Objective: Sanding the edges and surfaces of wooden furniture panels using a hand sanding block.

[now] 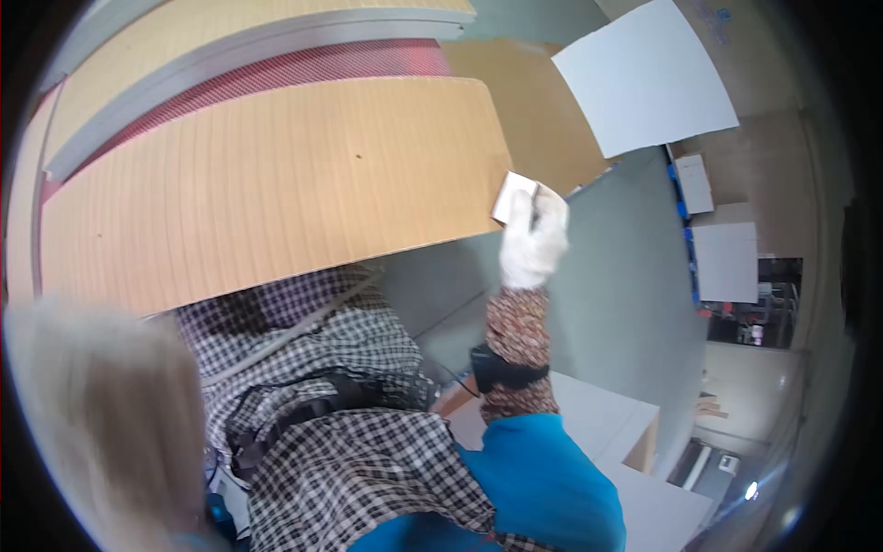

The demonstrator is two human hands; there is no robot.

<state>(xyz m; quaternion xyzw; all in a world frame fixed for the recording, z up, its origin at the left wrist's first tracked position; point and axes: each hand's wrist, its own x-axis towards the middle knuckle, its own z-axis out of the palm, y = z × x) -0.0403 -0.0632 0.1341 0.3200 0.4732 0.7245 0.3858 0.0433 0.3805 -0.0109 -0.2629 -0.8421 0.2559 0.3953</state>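
Note:
My right hand [533, 244], in a white glove, is raised with its fingers closed around a small white block [511, 194]. The block sits against the right-hand edge of a large light wooden panel [276, 184] with fine grooves and two small holes. A patterned sleeve cover, a black wrist band [504, 370] and a blue sleeve [543, 478] run down my forearm. My left hand does not show. Checked cloth [340, 405] on my body fills the lower middle, and a pale blur [92, 414] covers the lower left.
A second wooden panel [230, 37] lies behind, with a grey rail and a red mesh surface [303, 74] between the two. A white board [644, 74] leans at the upper right. White cabinets [607, 423] stand on the grey floor [625, 276]; more white panels [727, 262] at right.

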